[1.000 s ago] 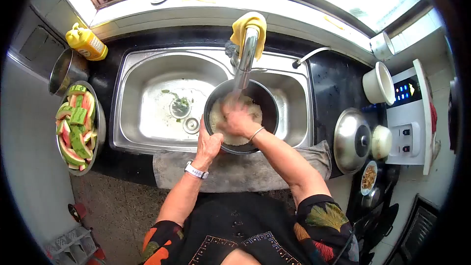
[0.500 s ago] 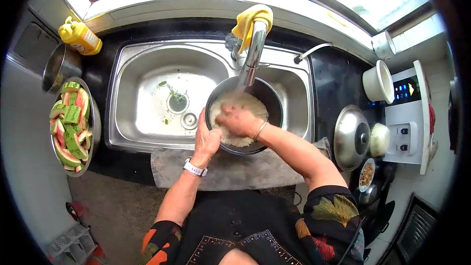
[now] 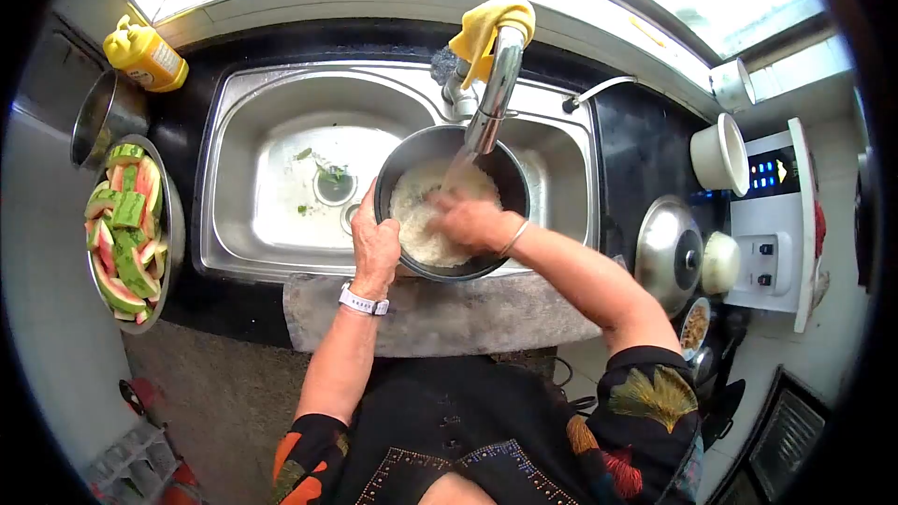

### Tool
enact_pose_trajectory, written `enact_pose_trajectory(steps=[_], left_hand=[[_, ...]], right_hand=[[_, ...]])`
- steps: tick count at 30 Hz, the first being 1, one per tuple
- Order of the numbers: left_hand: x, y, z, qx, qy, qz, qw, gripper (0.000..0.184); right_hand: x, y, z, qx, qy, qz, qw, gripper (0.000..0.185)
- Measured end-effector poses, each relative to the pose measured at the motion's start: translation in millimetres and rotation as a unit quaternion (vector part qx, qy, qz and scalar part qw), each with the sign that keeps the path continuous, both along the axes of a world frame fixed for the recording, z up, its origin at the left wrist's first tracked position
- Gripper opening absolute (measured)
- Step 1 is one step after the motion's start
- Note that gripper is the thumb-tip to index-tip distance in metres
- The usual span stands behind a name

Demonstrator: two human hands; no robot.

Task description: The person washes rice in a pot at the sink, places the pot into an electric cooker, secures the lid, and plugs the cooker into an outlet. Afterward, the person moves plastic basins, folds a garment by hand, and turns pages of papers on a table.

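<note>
A dark pot (image 3: 516, 178) sits over the divider of the double sink, with pale rice grains (image 3: 416, 189) in its bottom. My left hand (image 3: 376, 248) grips the pot's left rim, thumb at the inside edge. Inside the pot, my right hand (image 3: 472, 224) is in the rice; its fingers are smeared by motion and partly sunk, so their closure does not show. The chrome faucet (image 3: 496, 98) points down over the pot, and a thin stream of water (image 3: 456, 168) seems to run from it onto the rice.
Green scraps (image 3: 329, 171) lie near the drain in the left sink basin (image 3: 271, 196). At left stand a bowl of watermelon rinds (image 3: 166, 271) and a yellow bottle (image 3: 147, 56). A yellow cloth (image 3: 486, 30) drapes the faucet. A metal lid (image 3: 659, 257) lies at right.
The pot has shifted slightly left and up in view, together with my left hand. My right hand has moved a little right within the rice.
</note>
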State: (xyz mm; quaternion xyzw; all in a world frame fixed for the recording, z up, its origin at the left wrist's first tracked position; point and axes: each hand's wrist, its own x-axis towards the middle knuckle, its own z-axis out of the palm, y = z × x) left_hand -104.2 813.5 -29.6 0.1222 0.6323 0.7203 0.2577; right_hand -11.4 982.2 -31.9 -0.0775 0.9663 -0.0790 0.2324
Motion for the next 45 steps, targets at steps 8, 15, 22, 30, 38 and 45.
enact_pose_trajectory(steps=[8, 15, 22, 30, 38, 45], left_hand=[[2.7, 2.6, 10.9, -0.026, 0.034, 0.042, 0.998, 0.068], [4.5, 5.6, 8.6, -0.037, 0.034, 0.088, 0.995, 0.067], [2.3, 1.4, 8.9, -0.019, 0.010, 0.084, 0.996, 0.067], [-1.7, -0.5, -0.1, -0.026, 0.021, 0.075, 0.997, 0.064], [-6.9, 2.9, 3.3, -0.031, 0.014, 0.074, 0.997, 0.064], [-1.0, 7.3, 11.9, -0.041, 0.040, 0.085, 0.995, 0.064]], right_hand=[[-15.7, -25.7, -13.4, -0.113, 0.036, -0.024, 0.993, 0.029], [0.7, -21.7, -38.9, -0.151, -0.039, 0.053, 0.986, 0.052], [-2.0, -17.1, -7.8, -0.013, -0.012, -0.057, 0.998, 0.041], [-45.0, 27.6, -7.9, 0.020, 0.109, -0.055, 0.992, 0.021], [-31.4, -22.0, -2.5, -0.081, -0.059, 0.024, 0.995, 0.037], [-55.6, 12.3, -18.8, -0.011, 0.148, -0.052, 0.988, 0.041]])
